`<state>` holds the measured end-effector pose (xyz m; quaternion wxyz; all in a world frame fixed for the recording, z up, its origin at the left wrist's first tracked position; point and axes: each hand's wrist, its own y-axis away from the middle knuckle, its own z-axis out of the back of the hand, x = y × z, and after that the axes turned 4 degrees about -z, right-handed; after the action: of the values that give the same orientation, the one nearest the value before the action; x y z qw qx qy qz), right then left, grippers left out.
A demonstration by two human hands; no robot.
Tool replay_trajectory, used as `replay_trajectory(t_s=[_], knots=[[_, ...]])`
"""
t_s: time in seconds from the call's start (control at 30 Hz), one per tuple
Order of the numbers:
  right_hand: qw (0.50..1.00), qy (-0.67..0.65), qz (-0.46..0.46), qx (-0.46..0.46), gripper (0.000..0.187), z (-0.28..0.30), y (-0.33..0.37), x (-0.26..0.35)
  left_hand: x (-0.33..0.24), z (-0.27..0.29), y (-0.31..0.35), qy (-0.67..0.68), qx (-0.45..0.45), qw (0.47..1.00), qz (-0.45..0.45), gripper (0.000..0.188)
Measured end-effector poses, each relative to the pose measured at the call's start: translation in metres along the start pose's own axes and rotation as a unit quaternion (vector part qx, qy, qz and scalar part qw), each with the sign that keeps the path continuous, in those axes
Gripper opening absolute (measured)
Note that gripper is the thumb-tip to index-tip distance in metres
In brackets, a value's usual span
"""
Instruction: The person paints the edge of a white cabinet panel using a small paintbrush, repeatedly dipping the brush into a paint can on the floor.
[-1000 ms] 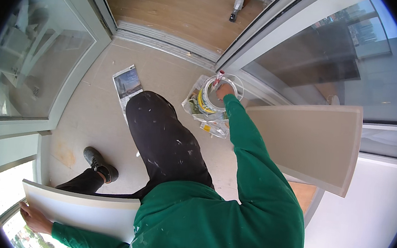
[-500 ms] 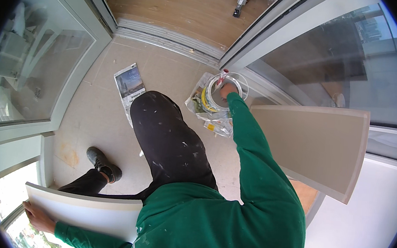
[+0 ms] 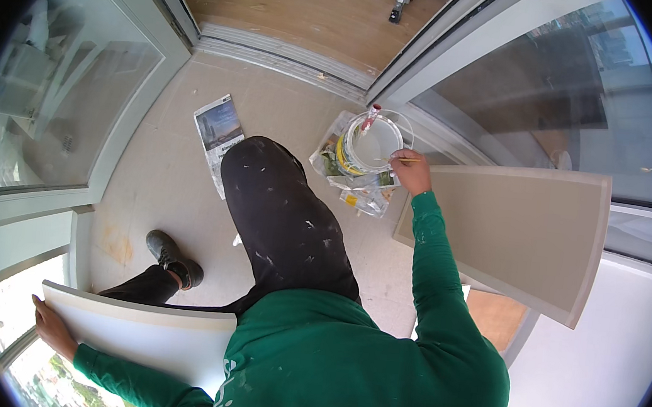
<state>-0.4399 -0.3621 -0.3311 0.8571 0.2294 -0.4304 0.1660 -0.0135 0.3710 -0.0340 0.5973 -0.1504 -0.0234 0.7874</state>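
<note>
My right hand (image 3: 411,172) is closed on a slim paintbrush (image 3: 405,160) with a yellowish handle, at the near right rim of a bucket. The white paint bucket (image 3: 378,148) holds pale paint; its wire handle rests to the right. A red-handled brush (image 3: 370,119) leans over the bucket's far rim. At the lower left my left hand (image 3: 54,327) grips the outer end of a white panel (image 3: 137,325) that lies beside my body. Its fingers are partly hidden behind the panel.
Printed paper and plastic (image 3: 366,200) lie under the bucket, and a newspaper (image 3: 219,131) lies on the tiles. A beige board (image 3: 510,227) stands to the right. Glazed doors (image 3: 64,95) flank a raised threshold track (image 3: 276,61). My shoe (image 3: 174,258) rests at the left.
My right hand has come out of the bucket toward me and to the right, with the slim paintbrush now showing. My left hand has shifted slightly up along the panel's end.
</note>
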Motion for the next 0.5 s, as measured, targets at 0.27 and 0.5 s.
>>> replay_trajectory(t_s=[0.27, 0.5], knots=[[0.999, 0.000, -0.017, -0.031, 0.016, 0.011, 0.026, 0.004, -0.017, 0.014, -0.004, 0.044, -0.052, 0.998, -0.007, 0.071], [0.976, -0.178, -0.124, -0.015, 0.021, 0.017, 0.026, -0.022, -0.101, 0.032, -0.009, 0.089, -0.059, 0.994, -0.029, 0.067]])
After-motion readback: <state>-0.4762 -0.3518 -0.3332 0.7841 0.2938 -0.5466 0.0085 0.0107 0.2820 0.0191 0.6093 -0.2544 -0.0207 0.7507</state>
